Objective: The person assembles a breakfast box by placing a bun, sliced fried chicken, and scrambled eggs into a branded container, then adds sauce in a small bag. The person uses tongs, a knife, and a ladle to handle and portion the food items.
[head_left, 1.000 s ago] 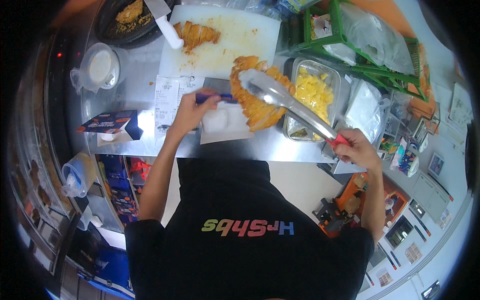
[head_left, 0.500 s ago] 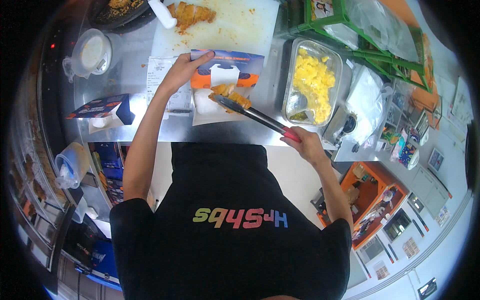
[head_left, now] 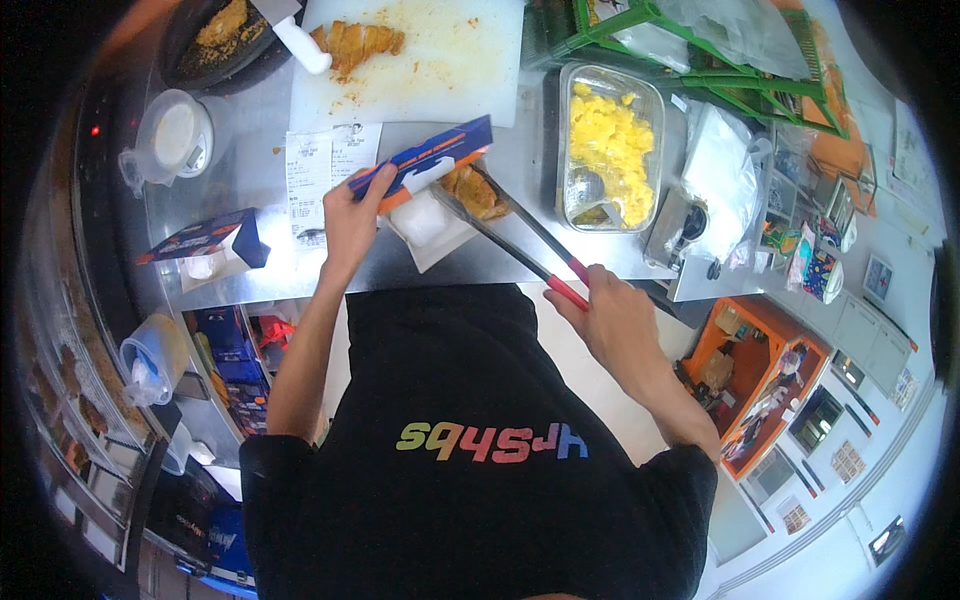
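Observation:
A blue and orange cardboard food box (head_left: 455, 145) is tilted at the front of the steel counter. My left hand (head_left: 352, 212) is closed on the left end of its raised lid. Inside lies a smooth white mound (head_left: 428, 218), which I cannot identify for sure. Beside it, at the box's right side, is a piece of golden breaded cutlet (head_left: 474, 192). My right hand (head_left: 618, 322) grips red-handled tongs (head_left: 515, 250). Their arms are spread, and the tips reach either side of the cutlet piece. Whether they press on it is hard to tell.
A cutting board (head_left: 440, 70) at the back holds sliced cutlet (head_left: 358, 48) and a white-handled knife (head_left: 300, 45). Right stands a clear tub of yellow food (head_left: 610, 160); left, another box (head_left: 205, 245), paper receipts (head_left: 330, 175) and a round container (head_left: 172, 135). Green crates (head_left: 700, 60) fill the back right.
The tongs' arms have spread apart, and the cutlet piece now sits lower at the box's right side. The box has turned and its lid slants; my left hand has moved down.

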